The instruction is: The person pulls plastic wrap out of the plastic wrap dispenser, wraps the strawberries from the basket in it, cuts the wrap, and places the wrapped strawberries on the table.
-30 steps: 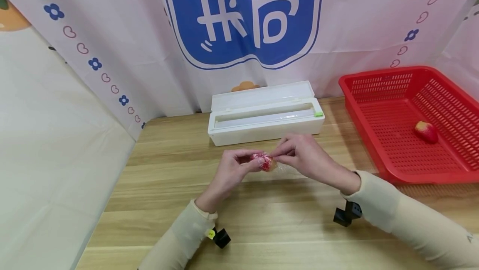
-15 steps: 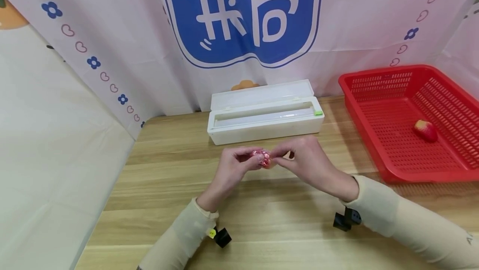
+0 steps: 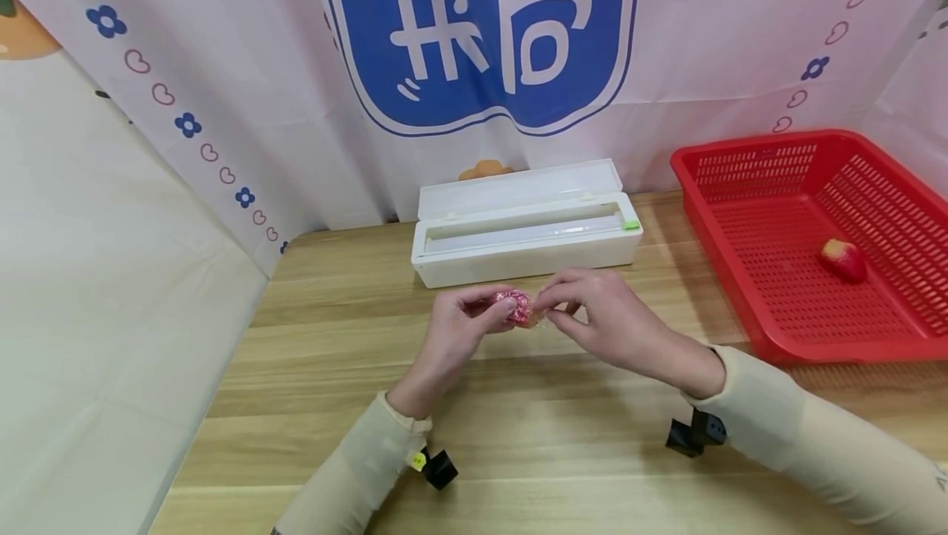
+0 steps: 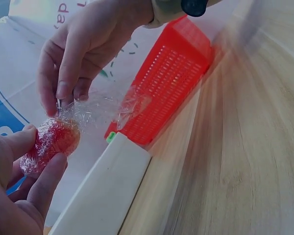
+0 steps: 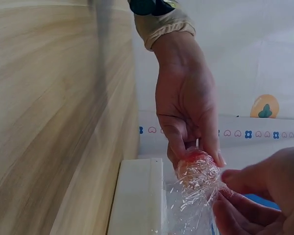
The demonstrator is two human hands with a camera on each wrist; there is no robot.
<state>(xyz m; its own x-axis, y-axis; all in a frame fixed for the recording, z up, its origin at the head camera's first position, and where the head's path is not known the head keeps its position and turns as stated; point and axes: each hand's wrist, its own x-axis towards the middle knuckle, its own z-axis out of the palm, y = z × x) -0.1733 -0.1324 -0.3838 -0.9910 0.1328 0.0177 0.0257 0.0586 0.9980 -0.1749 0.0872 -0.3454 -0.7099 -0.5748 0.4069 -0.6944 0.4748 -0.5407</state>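
Over the table, my left hand (image 3: 452, 329) holds a small red and yellow fruit (image 3: 516, 307) between thumb and fingers. Clear cling film wraps the fruit, crinkled and shiny, as the left wrist view shows close up. From the fruit's side a loose tail of cling film (image 4: 105, 110) sticks out toward the red basket. My right hand (image 3: 607, 317) is at the fruit's right side, its thumb and fingertips pinching the film. In the right wrist view, the film (image 5: 188, 210) hangs below the fruit (image 5: 198, 171), beside the right fingertips.
Behind the hands stands a white cling film box (image 3: 526, 259), its lid up and a roll inside. At the right is a red plastic basket (image 3: 770, 329) with another red and yellow fruit (image 3: 843, 260) in it. A printed curtain (image 3: 296, 90) hangs behind the wooden table (image 3: 311, 370).
My left hand has turned the wrapped fruit slightly and shifted it a little to the left. The right hand's thumb and fingertips have shifted slightly at the film. Box and basket stay put.
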